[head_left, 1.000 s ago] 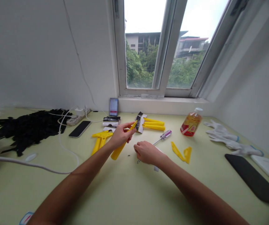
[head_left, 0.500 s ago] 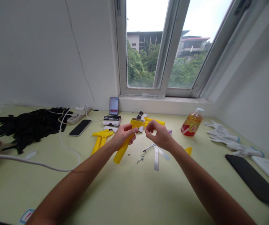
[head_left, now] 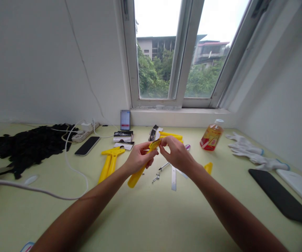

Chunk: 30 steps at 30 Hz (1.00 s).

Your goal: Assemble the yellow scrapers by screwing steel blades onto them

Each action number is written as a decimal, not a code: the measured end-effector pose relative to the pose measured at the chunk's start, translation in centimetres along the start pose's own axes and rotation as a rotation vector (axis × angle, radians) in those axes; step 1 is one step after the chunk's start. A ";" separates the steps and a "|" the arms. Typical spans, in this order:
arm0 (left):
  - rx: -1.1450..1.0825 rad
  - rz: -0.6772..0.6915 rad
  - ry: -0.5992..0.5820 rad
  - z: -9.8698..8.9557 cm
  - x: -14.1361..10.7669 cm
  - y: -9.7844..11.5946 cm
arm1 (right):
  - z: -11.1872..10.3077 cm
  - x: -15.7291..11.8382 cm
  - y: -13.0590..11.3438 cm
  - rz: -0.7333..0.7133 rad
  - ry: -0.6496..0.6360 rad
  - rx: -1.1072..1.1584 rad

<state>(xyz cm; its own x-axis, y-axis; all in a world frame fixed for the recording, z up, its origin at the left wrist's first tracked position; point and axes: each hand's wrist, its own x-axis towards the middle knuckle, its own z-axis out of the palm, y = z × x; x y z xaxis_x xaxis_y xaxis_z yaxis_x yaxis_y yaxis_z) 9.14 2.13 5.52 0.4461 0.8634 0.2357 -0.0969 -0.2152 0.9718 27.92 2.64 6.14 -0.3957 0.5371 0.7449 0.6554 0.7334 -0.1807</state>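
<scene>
Head view — scraper (head_left: 135, 179) between hands (head_left: 137, 159)

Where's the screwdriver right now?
In the head view, the screwdriver lies just right of centre, partly hidden by the right hand, its tip beside the small metal parts.

Single view, from camera worn on person's head. Faces forward and down over pale green tabletop (head_left: 145, 224). Wide angle: black heap (head_left: 35, 143) at far left, white gloves (head_left: 257, 157) toward right, all in one sweep. Left forearm (head_left: 80, 206) and right forearm (head_left: 227, 199), large and close, enter from bottom edge; left hand (head_left: 139, 157) and right hand (head_left: 176, 151), smaller, near middle of frame. Beyond, wall (head_left: 35, 63) and window (head_left: 182, 70) face camera across upper half.
</scene>
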 end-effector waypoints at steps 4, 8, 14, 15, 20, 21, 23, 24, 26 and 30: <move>-0.041 -0.003 0.010 0.0 -0.1 0.2 | -0.2 0.0 -0.2 -0.019 0.025 0.028; -0.121 -0.035 -0.024 -0.2 -0.2 0.2 | -0.6 0.1 -0.4 0.030 0.077 0.072; -0.157 -0.051 -0.057 -0.3 -0.6 0.5 | -0.8 0.4 -0.5 0.233 0.150 0.270; -0.146 -0.056 -0.056 -0.3 -0.6 0.6 | -0.7 0.4 -0.5 0.271 0.139 0.354; -0.001 -0.049 0.057 0.3 -0.6 0.9 | 0.4 0.1 -0.8 0.350 0.065 0.724; 0.035 -0.041 0.081 0.4 -0.6 1.0 | 0.5 0.0 -1.0 0.350 0.074 0.740; 0.093 -0.024 0.111 0.6 -0.7 1.2 | 0.7 -0.1 -1.3 0.346 0.098 0.755; 0.108 -0.015 0.115 0.7 -0.7 1.4 | 0.7 -0.1 -1.4 0.344 0.106 0.767; 0.115 -0.003 0.108 0.8 -0.8 1.7 | 0.5 0.0 -1.6 0.345 0.109 0.812; 0.065 -0.002 0.084 1.0 -0.9 2.0 | 0.2 0.1 -1.8 0.357 0.091 0.927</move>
<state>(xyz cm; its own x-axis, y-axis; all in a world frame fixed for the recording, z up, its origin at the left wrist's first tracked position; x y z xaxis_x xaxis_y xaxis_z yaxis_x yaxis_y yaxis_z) 9.41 0.47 7.19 0.3701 0.8983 0.2368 -0.0373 -0.2403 0.9700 26.53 1.45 6.41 -0.1970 0.7841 0.5886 -0.0500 0.5915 -0.8048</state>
